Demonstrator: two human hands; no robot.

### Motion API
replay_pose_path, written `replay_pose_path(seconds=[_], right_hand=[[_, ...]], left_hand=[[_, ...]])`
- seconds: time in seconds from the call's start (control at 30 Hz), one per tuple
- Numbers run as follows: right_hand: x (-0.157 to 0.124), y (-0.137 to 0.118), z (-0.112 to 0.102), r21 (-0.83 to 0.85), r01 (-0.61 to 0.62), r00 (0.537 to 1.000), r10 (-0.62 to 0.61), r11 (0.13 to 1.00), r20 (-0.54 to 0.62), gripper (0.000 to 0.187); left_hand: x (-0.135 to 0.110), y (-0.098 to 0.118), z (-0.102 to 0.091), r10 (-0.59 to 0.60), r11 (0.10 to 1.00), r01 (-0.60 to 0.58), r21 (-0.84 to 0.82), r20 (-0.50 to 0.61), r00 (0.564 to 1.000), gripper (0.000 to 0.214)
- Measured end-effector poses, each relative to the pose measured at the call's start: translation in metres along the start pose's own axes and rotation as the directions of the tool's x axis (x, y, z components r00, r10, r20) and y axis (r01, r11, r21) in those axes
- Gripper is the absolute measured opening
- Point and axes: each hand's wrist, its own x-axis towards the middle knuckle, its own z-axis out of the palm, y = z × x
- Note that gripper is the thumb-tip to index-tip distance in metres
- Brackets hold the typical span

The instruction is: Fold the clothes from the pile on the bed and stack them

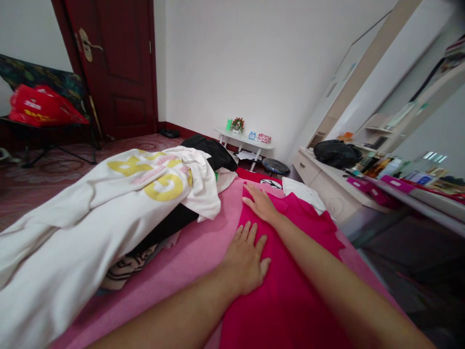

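Observation:
A bright magenta garment lies spread on a pink bed sheet. My left hand rests flat on its left edge, fingers stretched out and open. Farther up, my right hand also lies flat on the garment's upper left part, fingers extended, holding nothing. Both forearms reach in from the bottom of the view. A pile of clothes sits to the left, topped by a white garment with yellow letters.
Black clothing and a striped piece lie in the pile. A dresser with a black bag stands on the right. A small white table stands by the wall. A dark red door and a chair holding a red bag are at the back left.

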Motion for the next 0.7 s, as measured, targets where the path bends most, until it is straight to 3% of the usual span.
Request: replay_pose_path(seconds=[0.03, 0.1, 0.17, 0.2, 0.3, 0.4, 0.5, 0.6, 0.7], right_hand=[[-0.014, 0.010, -0.004, -0.038, -0.023, 1.000, 0.023, 0.999, -0.009, 0.055], [-0.040, 0.032, -0.012, -0.122, -0.212, 0.976, 0.217, 0.970, 0.026, 0.051], [-0.062, 0.051, -0.022, -0.226, -0.412, 0.904, 0.427, 0.883, 0.018, 0.050], [-0.072, 0.056, -0.027, -0.267, -0.462, 0.879, 0.476, 0.845, -0.015, 0.049], [-0.099, 0.048, -0.041, -0.292, -0.440, 0.898, 0.423, 0.849, -0.122, 0.045], [-0.132, 0.008, -0.054, -0.148, -0.228, 0.968, 0.207, 0.962, -0.144, 0.043], [-0.174, -0.047, -0.066, 0.058, -0.027, 0.994, 0.034, 0.998, -0.108, 0.034], [-0.219, -0.102, -0.081, 0.190, -0.046, 0.998, 0.038, 0.981, 0.048, 0.026], [-0.258, -0.153, -0.097, 0.247, -0.109, 0.970, 0.048, 0.963, 0.240, 0.019]], left_hand=[[0.000, -0.001, 0.001, 0.007, 1.000, -0.007, 0.009, -0.001, 1.000, 0.059], [0.001, -0.001, 0.001, 0.012, 1.000, -0.012, 0.028, 0.009, 1.000, 0.059], [0.002, -0.002, 0.001, 0.008, 0.999, -0.010, 0.042, 0.029, 1.000, 0.059], [0.002, -0.002, 0.001, 0.007, 0.999, -0.009, 0.048, 0.037, 0.999, 0.059], [0.002, -0.001, 0.000, 0.007, 0.998, -0.010, 0.064, 0.047, 0.999, 0.058], [0.001, 0.000, -0.001, 0.020, 0.997, -0.024, 0.079, 0.044, 0.999, 0.057], [-0.001, 0.000, -0.001, 0.033, 0.995, -0.037, 0.092, 0.038, 0.999, 0.055], [-0.003, -0.001, -0.001, 0.041, 0.993, -0.044, 0.113, 0.025, 0.999, 0.053], [-0.005, -0.001, -0.001, 0.058, 0.990, -0.060, 0.127, 0.017, 0.998, 0.053]])
